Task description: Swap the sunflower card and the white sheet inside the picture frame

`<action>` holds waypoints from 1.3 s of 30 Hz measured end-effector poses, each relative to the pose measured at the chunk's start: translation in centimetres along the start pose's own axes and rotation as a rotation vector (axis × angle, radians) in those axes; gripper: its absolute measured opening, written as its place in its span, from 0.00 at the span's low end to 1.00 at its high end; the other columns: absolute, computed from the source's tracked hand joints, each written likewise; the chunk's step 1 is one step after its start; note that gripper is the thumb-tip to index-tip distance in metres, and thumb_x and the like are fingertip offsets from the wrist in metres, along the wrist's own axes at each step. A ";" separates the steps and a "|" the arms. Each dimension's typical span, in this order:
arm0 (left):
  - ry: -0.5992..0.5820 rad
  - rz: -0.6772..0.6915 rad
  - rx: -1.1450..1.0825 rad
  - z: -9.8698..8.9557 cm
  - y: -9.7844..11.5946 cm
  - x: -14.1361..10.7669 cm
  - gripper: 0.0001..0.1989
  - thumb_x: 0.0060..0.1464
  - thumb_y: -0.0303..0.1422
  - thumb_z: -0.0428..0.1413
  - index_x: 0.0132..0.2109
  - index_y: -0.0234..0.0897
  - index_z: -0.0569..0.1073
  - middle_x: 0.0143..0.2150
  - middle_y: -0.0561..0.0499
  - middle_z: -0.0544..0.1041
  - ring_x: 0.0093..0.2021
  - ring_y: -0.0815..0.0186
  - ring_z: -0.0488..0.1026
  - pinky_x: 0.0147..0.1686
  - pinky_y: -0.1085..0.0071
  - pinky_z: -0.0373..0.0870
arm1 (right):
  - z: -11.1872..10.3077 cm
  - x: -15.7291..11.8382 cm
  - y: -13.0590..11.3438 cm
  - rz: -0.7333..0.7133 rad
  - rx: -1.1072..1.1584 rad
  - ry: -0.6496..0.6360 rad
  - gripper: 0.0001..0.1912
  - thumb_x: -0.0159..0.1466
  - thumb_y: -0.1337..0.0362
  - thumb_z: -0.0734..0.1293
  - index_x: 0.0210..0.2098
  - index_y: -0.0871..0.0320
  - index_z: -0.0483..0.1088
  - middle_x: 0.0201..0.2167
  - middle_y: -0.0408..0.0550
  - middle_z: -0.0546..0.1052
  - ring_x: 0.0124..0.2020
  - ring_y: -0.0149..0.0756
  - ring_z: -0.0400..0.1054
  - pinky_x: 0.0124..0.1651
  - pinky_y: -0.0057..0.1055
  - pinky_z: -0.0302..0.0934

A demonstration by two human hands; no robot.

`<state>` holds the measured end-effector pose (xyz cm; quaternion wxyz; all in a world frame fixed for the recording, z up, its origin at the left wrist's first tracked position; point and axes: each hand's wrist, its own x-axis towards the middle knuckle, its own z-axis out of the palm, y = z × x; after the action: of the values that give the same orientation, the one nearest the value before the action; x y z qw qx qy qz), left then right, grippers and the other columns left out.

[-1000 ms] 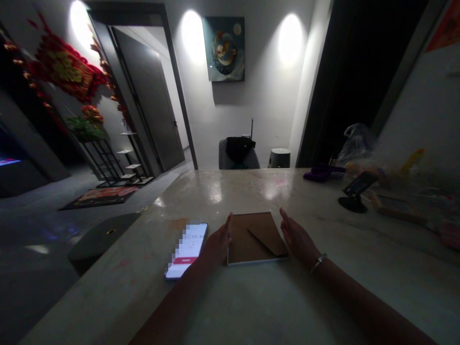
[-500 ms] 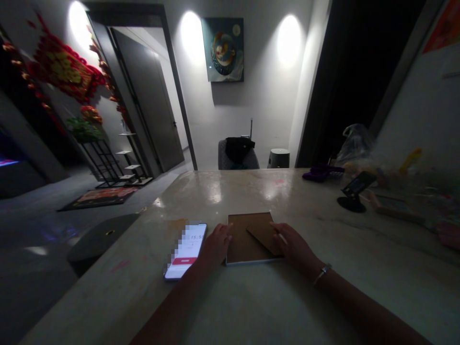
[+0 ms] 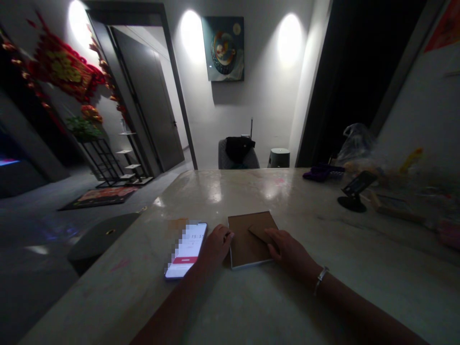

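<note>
A flat brown board with thin white edges (image 3: 244, 251) lies on the marble table, with a brown flap (image 3: 259, 232) slanting over its right part. My right hand (image 3: 285, 247) is closed on the flap at the board's right side, its fingertips partly hidden. At the left edge of the board is my left hand (image 3: 218, 244), fingers curled and pressed together; whatever they grip, if anything, is too small to make out. A lit phone (image 3: 187, 249) lies just left of my left hand.
On the marble table (image 3: 251, 306), a black stand (image 3: 354, 194), a wooden frame (image 3: 395, 207) and a purple item (image 3: 321, 173) sit to the right, near a clear plastic bag (image 3: 355, 143). Beyond the far edge is a chair (image 3: 224, 155); a dark stool (image 3: 104, 239) stands at left.
The board has turned slightly. My right hand has shifted left and closed further over the flap. The fingers of my left hand have curled in at the board's edge.
</note>
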<state>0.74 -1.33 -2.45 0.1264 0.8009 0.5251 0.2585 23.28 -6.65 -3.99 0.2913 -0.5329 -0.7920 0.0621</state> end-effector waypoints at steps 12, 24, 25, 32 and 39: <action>-0.011 -0.180 -0.195 0.6 -0.7 0.4 0.22 0.54 0.39 0.42 0.52 0.32 0.63 0.38 0.46 0.73 0.36 0.65 0.71 0.35 0.70 0.65 | -0.3 0.5 1.0 0.222 0.280 0.143 0.19 0.61 0.62 0.53 0.51 0.56 0.59 0.49 0.53 0.68 0.49 0.41 0.63 0.51 0.42 0.58; -0.102 -0.169 -0.219 0.4 0.5 -0.1 0.23 0.53 0.40 0.43 0.53 0.34 0.63 0.39 0.45 0.75 0.39 0.63 0.71 0.40 0.69 0.64 | 0.1 0.3 -1.6 0.389 0.957 0.125 0.26 0.59 0.47 0.53 0.51 0.55 0.58 0.48 0.53 0.69 0.45 0.44 0.66 0.36 0.39 0.67; -0.106 -0.150 -0.226 0.5 0.4 -0.2 0.23 0.53 0.40 0.43 0.54 0.34 0.63 0.41 0.45 0.74 0.40 0.63 0.71 0.41 0.69 0.63 | 0.1 0.3 -1.7 0.357 0.965 0.118 0.26 0.59 0.47 0.54 0.50 0.55 0.59 0.49 0.53 0.69 0.46 0.44 0.65 0.39 0.41 0.66; -0.098 -0.113 -0.324 0.7 0.0 -0.2 0.25 0.54 0.44 0.42 0.54 0.36 0.63 0.48 0.44 0.72 0.47 0.61 0.68 0.46 0.67 0.61 | 0.2 0.4 -1.5 0.178 0.890 0.029 0.22 0.58 0.50 0.58 0.47 0.55 0.65 0.52 0.52 0.67 0.53 0.45 0.59 0.57 0.48 0.49; -0.097 -0.142 -0.327 0.9 0.3 -0.2 0.26 0.50 0.42 0.48 0.54 0.35 0.62 0.50 0.43 0.70 0.49 0.58 0.67 0.46 0.66 0.62 | 0.0 0.1 -1.8 0.163 0.994 -0.127 0.23 0.55 0.55 0.64 0.49 0.56 0.64 0.52 0.53 0.67 0.52 0.43 0.60 0.57 0.48 0.50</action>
<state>1.32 -1.60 -3.12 0.2981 0.7421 0.5245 0.2920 21.78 -7.35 -3.19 0.4554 -0.3849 -0.6387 0.4863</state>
